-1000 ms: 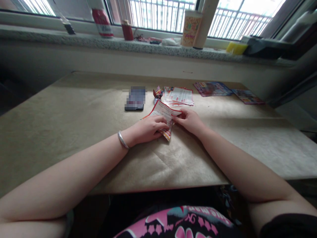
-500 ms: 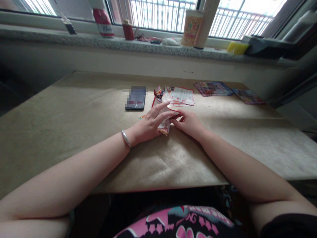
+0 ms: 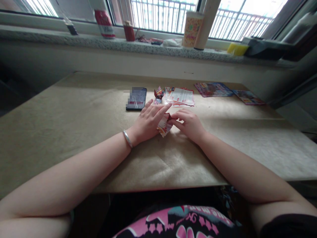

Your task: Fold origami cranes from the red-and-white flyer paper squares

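Note:
A printed paper sheet (image 3: 163,127), white with red and orange parts, lies partly folded on the table between my hands. My left hand (image 3: 150,121) rests over its left side, fingers stretched out, hiding much of it. With thumb and fingers, my right hand (image 3: 190,123) pinches the paper's raised right edge. Just beyond my left fingertips stands a small folded paper piece (image 3: 158,94) with dark and coloured print. Behind my hands lies a stack of white, red-edged printed sheets (image 3: 182,95).
A phone (image 3: 137,99) lies left of the sheets. Colourful printed sheets (image 3: 213,89) and another pile (image 3: 249,97) lie at the table's back right. On the windowsill (image 3: 148,48) stand a red-and-white can (image 3: 105,23), a patterned cup (image 3: 192,29) and a yellow object (image 3: 237,49).
The paper's upper part, which stood up between my hands, has been folded down under my left fingers. My right hand has shifted slightly, still pinching the edge.

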The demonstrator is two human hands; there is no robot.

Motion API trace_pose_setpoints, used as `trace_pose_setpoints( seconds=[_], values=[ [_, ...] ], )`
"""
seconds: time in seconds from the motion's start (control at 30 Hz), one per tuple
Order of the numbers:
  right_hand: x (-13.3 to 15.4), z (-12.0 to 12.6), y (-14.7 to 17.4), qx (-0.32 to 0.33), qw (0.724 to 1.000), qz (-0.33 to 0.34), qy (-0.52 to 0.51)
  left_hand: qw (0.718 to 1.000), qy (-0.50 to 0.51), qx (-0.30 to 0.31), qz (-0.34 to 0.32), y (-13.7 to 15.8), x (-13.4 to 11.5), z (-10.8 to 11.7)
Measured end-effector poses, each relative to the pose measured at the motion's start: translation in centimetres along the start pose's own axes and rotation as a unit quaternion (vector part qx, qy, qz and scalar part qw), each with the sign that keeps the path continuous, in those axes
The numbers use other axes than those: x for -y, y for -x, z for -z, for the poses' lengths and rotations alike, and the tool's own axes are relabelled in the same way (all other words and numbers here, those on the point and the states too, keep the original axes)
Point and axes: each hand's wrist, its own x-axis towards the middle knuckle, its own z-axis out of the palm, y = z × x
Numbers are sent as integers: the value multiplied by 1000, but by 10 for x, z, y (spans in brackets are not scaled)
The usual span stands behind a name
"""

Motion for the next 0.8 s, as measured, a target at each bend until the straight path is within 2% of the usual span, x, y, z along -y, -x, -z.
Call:
trace_pose_setpoints(
  seconds=[0.13,0.3,0.47,0.63,0.8],
  values=[
    [1,-2,1,0,996,-34,-86,1000,17,-17,19,-1,1,1],
    [6,1,1,-5,992,-10,-126,996,54,-33,55,-1,1,1],
    [7,0,0,31,990,-9,-139,989,104,-50,94,-5,1,4],
    [1,-6,-1,-17,992,-59,-114,983,157,-36,92,-9,-3,8],
    [1,-5,-1,-63,987,-35,-141,978,176,-70,84,-9,-5,9]
  ],
)
